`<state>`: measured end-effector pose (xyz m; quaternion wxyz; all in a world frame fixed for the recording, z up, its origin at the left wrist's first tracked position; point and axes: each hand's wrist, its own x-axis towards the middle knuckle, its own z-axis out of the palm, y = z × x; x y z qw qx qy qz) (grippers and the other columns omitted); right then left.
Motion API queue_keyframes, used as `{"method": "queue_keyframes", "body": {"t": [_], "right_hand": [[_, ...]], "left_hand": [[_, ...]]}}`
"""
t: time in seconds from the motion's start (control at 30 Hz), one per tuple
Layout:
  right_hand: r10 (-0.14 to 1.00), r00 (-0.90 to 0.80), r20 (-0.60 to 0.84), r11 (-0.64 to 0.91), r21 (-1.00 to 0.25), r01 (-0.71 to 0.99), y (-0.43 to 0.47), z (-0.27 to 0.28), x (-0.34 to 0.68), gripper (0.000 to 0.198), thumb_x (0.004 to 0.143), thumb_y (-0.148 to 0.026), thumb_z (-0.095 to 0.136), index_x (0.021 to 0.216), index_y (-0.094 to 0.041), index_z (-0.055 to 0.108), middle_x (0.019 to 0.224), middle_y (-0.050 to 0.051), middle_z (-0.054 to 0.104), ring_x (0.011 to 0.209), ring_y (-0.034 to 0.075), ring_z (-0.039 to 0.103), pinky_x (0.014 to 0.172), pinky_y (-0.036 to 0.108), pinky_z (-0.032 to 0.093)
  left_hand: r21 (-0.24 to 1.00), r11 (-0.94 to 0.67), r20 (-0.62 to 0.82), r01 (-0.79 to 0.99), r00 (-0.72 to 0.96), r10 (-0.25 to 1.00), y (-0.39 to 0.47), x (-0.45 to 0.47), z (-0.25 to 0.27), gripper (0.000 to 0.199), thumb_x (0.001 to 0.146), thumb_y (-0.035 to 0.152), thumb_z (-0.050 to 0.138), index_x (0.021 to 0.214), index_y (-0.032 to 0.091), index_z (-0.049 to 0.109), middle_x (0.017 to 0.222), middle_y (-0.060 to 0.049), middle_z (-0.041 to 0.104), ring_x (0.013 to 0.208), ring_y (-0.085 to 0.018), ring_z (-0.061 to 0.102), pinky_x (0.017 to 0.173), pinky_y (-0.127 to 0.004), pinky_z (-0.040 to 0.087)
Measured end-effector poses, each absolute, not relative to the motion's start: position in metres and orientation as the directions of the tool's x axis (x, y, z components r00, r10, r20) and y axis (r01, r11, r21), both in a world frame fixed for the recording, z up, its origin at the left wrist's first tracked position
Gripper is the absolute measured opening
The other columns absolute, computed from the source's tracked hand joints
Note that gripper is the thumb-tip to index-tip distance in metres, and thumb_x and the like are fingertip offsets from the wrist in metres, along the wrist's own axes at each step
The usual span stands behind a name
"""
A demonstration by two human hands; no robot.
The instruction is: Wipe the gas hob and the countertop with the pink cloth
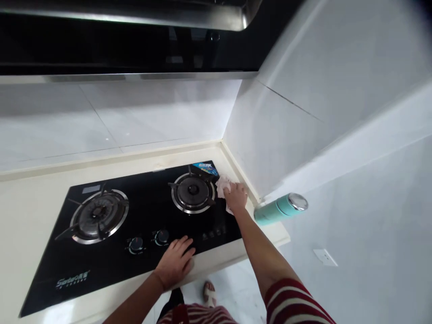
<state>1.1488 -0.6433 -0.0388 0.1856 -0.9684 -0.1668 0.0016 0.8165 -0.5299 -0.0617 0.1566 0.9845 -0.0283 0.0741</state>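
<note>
A black glass gas stove with two burners is set into the pale countertop. My right hand is closed on a crumpled, pale pinkish cloth or tissue, pressed down at the stove's right edge, beside the right burner. My left hand lies flat on the stove's front edge with its fingers spread, just right of the two control knobs. Nothing is held in it. Part of the cloth is hidden under my right hand.
A mint-green flask with a silver lid stands on the counter right of my right forearm. The left burner has a pan support with several prongs. Overhead hangs a black range hood. Tiled walls close off the back and right.
</note>
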Motion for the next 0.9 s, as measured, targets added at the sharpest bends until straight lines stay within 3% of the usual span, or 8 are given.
{"method": "queue_keyframes", "body": {"t": [0.27, 0.37, 0.47, 0.57, 0.63, 0.7, 0.8, 0.9], "right_hand": [[0.395, 0.888, 0.237, -0.848, -0.277, 0.451, -0.747, -0.05, 1.055, 0.04, 0.095, -0.041, 0.045, 0.118, -0.014, 0.062, 0.125, 0.018, 0.053, 0.109, 0.029, 0.048, 0.091, 0.044, 0.042], [0.455, 0.863, 0.219, -0.81, -0.302, 0.503, -0.791, -0.053, 1.023, 0.032, 0.091, -0.037, 0.052, 0.113, -0.018, 0.065, 0.126, 0.015, 0.053, 0.11, 0.028, 0.049, 0.093, 0.044, 0.043], [0.553, 0.82, 0.152, -0.714, -0.42, 0.559, -0.834, -0.051, 0.997, 0.024, 0.082, -0.031, 0.06, 0.104, -0.023, 0.069, 0.124, 0.011, 0.056, 0.11, 0.027, 0.052, 0.093, 0.043, 0.047], [0.629, 0.776, 0.041, -0.587, -0.63, 0.509, -0.875, -0.044, 0.987, 0.025, 0.08, -0.03, 0.058, 0.102, -0.025, 0.07, 0.119, 0.007, 0.061, 0.103, 0.023, 0.059, 0.088, 0.037, 0.051], [0.601, 0.799, 0.023, -0.545, -0.719, 0.431, -0.901, -0.037, 0.996, 0.029, 0.084, -0.033, 0.053, 0.107, -0.024, 0.069, 0.114, 0.007, 0.064, 0.1, 0.022, 0.062, 0.087, 0.035, 0.053], [0.478, 0.873, 0.093, -0.558, -0.736, 0.384, -0.923, -0.032, 1.018, 0.034, 0.087, -0.04, 0.051, 0.11, -0.022, 0.067, 0.113, 0.008, 0.065, 0.101, 0.023, 0.062, 0.089, 0.037, 0.052], [0.316, 0.913, 0.259, -0.637, -0.656, 0.406, -0.941, -0.034, 1.062, 0.042, 0.086, -0.049, 0.052, 0.114, -0.02, 0.065, 0.115, 0.011, 0.063, 0.11, 0.027, 0.058, 0.098, 0.045, 0.047], [0.318, 0.915, 0.249, -0.765, -0.502, 0.403, -0.936, -0.05, 1.094, 0.047, 0.084, -0.047, 0.052, 0.122, -0.021, 0.062, 0.128, 0.014, 0.056, 0.122, 0.03, 0.051, 0.102, 0.05, 0.041]], "left_hand": [[0.22, -0.974, 0.145, -0.045, 0.989, -0.013, -0.533, 0.82, -0.053, 0.035, 0.088, 0.018, 0.053, 0.12, 0.022, 0.066, 0.135, -0.011, 0.062, 0.132, -0.029, 0.051, 0.106, -0.049, 0.043], [0.182, -0.982, 0.155, -0.044, 0.988, -0.015, -0.533, 0.821, -0.052, 0.034, 0.089, 0.019, 0.051, 0.119, 0.021, 0.067, 0.135, -0.011, 0.062, 0.131, -0.029, 0.051, 0.105, -0.049, 0.043], [0.148, -0.988, 0.162, -0.049, 0.986, -0.025, -0.533, 0.822, -0.051, 0.033, 0.09, 0.02, 0.05, 0.119, 0.021, 0.067, 0.134, -0.011, 0.062, 0.13, -0.029, 0.052, 0.104, -0.048, 0.043], [0.123, -0.991, 0.163, -0.052, 0.986, -0.032, -0.534, 0.822, -0.05, 0.032, 0.091, 0.021, 0.05, 0.118, 0.021, 0.066, 0.134, -0.011, 0.062, 0.129, -0.029, 0.052, 0.104, -0.048, 0.043], [0.113, -0.992, 0.168, -0.054, 0.985, -0.034, -0.534, 0.822, -0.049, 0.032, 0.091, 0.022, 0.049, 0.118, 0.02, 0.066, 0.134, -0.011, 0.062, 0.129, -0.029, 0.052, 0.104, -0.047, 0.043], [0.114, -0.992, 0.175, -0.053, 0.984, -0.033, -0.535, 0.822, -0.049, 0.032, 0.091, 0.022, 0.049, 0.119, 0.02, 0.066, 0.134, -0.011, 0.062, 0.129, -0.029, 0.052, 0.104, -0.047, 0.043], [0.118, -0.992, 0.183, -0.055, 0.983, -0.033, -0.535, 0.822, -0.049, 0.033, 0.091, 0.022, 0.05, 0.12, 0.02, 0.065, 0.134, -0.011, 0.061, 0.129, -0.029, 0.052, 0.103, -0.046, 0.043], [0.112, -0.992, 0.198, -0.065, 0.979, -0.042, -0.535, 0.822, -0.051, 0.033, 0.091, 0.022, 0.05, 0.12, 0.019, 0.065, 0.133, -0.012, 0.061, 0.129, -0.029, 0.052, 0.102, -0.046, 0.043]]}}
